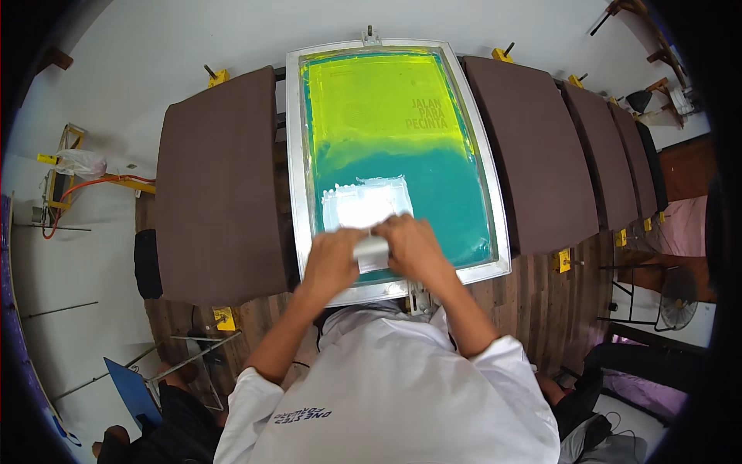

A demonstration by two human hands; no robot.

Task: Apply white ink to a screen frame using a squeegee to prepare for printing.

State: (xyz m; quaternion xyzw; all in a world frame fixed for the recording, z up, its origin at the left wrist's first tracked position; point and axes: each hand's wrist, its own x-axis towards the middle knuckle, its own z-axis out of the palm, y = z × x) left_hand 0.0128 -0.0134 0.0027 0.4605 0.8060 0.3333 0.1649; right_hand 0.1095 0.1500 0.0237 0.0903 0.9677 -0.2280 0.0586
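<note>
A metal-framed printing screen (489,216) lies in front of me, yellow-green at its far half with faint lettering, teal at its near half. A patch of white ink (363,201) covers the lower left of its mesh. My left hand (332,259) and my right hand (410,247) both grip a pale squeegee (371,251) at the bottom of that white patch, one at each end, fingers wrapped over it. The ink's near edge is hidden behind the squeegee and my hands.
Brown padded boards (216,185) flank the screen, with yellow clamps (564,260) at their edges. A fan (678,298) stands at right. A blue panel (131,390) is lower left. Dark-clothed limbs (116,448), seemingly other people's, show at both lower corners.
</note>
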